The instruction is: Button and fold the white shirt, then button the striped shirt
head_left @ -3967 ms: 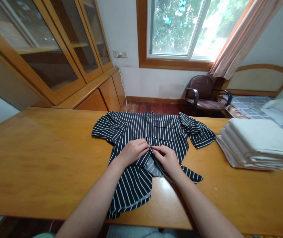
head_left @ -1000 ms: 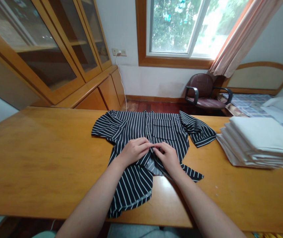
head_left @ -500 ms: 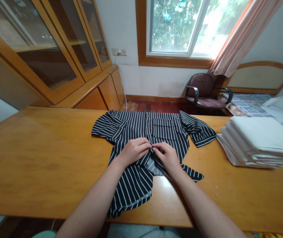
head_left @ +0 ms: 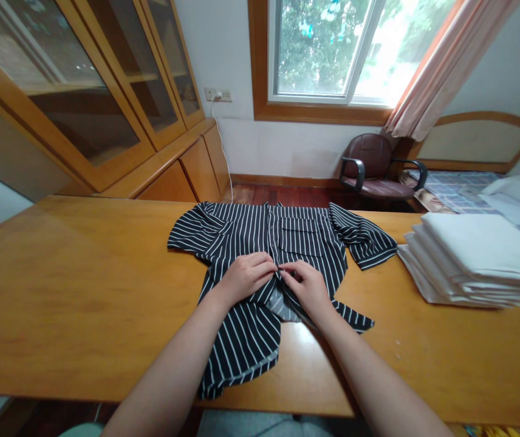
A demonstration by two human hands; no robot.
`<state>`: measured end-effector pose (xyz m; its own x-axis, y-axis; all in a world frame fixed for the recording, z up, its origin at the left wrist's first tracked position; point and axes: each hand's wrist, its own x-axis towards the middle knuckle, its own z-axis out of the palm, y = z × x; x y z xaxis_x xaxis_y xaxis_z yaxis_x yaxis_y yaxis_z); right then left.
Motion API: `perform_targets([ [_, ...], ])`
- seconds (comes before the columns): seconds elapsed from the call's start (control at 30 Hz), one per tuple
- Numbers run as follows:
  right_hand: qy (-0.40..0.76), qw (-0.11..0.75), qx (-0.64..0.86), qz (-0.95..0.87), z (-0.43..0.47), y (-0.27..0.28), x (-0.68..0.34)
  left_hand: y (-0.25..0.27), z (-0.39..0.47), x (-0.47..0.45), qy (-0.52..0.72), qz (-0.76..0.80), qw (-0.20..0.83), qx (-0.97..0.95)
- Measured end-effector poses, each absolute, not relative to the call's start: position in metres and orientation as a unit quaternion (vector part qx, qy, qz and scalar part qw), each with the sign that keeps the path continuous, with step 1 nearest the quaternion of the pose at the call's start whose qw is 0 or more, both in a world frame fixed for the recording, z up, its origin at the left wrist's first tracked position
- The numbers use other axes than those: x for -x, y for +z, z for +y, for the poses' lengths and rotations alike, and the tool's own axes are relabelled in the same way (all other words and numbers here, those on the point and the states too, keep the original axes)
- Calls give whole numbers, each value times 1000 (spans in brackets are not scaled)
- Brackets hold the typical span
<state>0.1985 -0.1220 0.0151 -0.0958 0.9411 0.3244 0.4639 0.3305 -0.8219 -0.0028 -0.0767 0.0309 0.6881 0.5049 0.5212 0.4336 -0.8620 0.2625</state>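
A black shirt with white stripes point(head_left: 242, 346) lies spread on the wooden table, collar towards the far edge and short sleeves out to both sides. Its upper front is joined along the placket, while the lower front parts and shows the paler inside. My left hand point(head_left: 251, 274) pinches the placket edge near the middle of the shirt. Right beside it, my right hand point(head_left: 305, 285) pinches the other front edge, thumb and fingertips together. The fingertips of both hands nearly meet. Whatever small part lies between them is hidden.
On the right of the wooden table point(head_left: 82, 303) stands a stack of folded white cloth point(head_left: 488, 249). Beyond the far edge are a dark red armchair point(head_left: 372, 164) and a bed point(head_left: 460, 188). A glass-fronted cabinet point(head_left: 118, 103) stands at the far left.
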Motion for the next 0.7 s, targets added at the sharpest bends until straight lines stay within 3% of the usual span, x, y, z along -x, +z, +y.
perform_targets([
  [0.7, 342, 441, 510, -655, -119, 16, -201, 34, -77, 3, 287, 250, 56, -923],
])
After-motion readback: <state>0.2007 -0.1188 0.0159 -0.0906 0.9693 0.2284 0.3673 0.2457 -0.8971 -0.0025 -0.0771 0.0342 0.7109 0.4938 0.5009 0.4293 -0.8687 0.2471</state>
